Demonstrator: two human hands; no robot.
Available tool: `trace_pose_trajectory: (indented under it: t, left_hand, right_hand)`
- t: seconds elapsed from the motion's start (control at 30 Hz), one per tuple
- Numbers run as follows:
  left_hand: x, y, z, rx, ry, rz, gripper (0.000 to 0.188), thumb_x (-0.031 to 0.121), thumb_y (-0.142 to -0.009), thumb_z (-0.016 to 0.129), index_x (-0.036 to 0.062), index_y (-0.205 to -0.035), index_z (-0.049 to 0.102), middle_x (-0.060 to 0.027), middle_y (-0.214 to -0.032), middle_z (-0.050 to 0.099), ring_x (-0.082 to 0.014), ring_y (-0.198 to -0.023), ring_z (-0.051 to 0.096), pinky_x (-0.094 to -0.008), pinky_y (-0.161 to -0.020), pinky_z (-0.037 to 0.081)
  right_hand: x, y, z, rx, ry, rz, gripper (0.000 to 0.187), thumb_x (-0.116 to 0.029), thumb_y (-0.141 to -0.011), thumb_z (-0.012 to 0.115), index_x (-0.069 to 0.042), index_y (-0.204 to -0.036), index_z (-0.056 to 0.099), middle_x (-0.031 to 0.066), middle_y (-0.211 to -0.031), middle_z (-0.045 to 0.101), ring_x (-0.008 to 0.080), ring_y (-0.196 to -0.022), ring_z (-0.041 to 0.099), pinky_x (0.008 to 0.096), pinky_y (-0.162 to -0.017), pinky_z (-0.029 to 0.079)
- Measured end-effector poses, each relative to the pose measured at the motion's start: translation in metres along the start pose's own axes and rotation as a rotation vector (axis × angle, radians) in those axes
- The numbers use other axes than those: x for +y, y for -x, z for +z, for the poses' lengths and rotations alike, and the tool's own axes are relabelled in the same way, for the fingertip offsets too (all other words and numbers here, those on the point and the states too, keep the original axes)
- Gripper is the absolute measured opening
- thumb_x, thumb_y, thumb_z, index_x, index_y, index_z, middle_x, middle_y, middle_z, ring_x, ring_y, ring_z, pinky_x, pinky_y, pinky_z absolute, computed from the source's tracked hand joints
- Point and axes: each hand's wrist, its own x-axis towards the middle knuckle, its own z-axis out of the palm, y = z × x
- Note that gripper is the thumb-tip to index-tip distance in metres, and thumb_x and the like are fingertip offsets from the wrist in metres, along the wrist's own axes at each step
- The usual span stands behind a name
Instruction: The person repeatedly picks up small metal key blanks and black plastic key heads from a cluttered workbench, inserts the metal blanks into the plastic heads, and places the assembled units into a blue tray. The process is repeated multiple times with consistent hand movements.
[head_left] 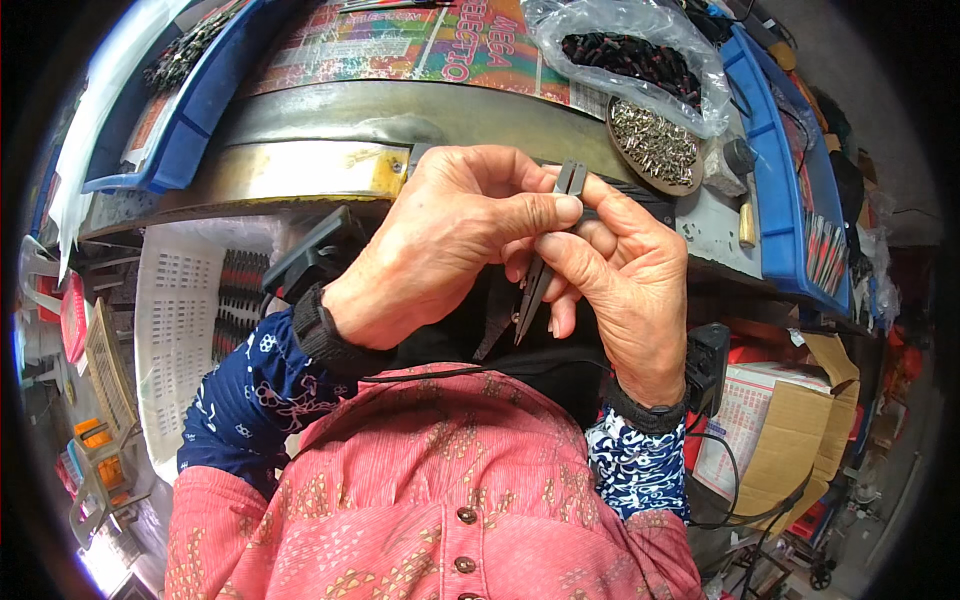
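Both hands meet over the near edge of the bench, around a slim dark metal piece [532, 298]. Its upper end is grey and blocky with a groove, while the lower end tapers into dark prongs; its exact kind is unclear. My left hand [435, 235] pinches the grey end between thumb and fingers. Lower down, my right hand [630, 290] grips the dark part with its thumb against curled fingers. Some fingertips are hidden behind the piece. A brown bowl [643, 181] of small silvery metal pins stands just beyond my right hand.
A clear plastic bag [553, 30] of black-and-red pieces lies at the back right. Blue bins stand left [183, 150] and right [783, 235]. Below the bench at left, a white basket [165, 330] holds dark pieces. An open cardboard box [800, 425] sits at lower right.
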Motion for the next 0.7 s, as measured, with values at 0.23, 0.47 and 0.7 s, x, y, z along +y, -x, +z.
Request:
trace_pose_trajectory:
  t: [0.23,0.47,0.7]
  left_hand:
    - [-0.0011,-0.0009,-0.0012,-0.006,-0.036,0.002,0.013,0.015,-0.088,0.071,0.005,-0.088,0.063,-0.0003,-0.074,0.064,-0.0049,-0.058,0.056,-0.0184,-0.051,0.042]
    - [-0.0043,-0.0022,-0.0033,-0.012,-0.038,0.0,0.013,0.015,-0.089,0.07,0.0039,-0.087,0.063,-0.0017,-0.074,0.065,-0.0052,-0.058,0.056,-0.0191,-0.05,0.042]
    - [0.0023,0.0018,-0.005,-0.11,-0.008,-0.014,0.014,0.014,-0.088,0.07,0.0028,-0.086,0.062,-0.0024,-0.072,0.064,-0.0067,-0.057,0.055,-0.0208,-0.048,0.043]
  right_hand:
    - [0.0006,0.002,0.0005,0.025,-0.002,0.026,0.037,0.0,-0.091,0.062,0.004,-0.127,0.054,0.0099,-0.081,0.068,0.0058,-0.058,0.058,0.0167,-0.043,0.044]
    - [0.0029,0.0019,0.002,0.031,0.001,0.023,0.037,0.0,-0.092,0.062,0.004,-0.128,0.054,0.0089,-0.081,0.068,0.005,-0.058,0.057,0.016,-0.044,0.043]
    - [-0.0053,0.0049,-0.0074,0.022,0.064,0.027,0.04,-0.006,-0.091,0.065,0.004,-0.129,0.055,0.002,-0.077,0.065,0.003,-0.06,0.055,0.0173,-0.048,0.044]
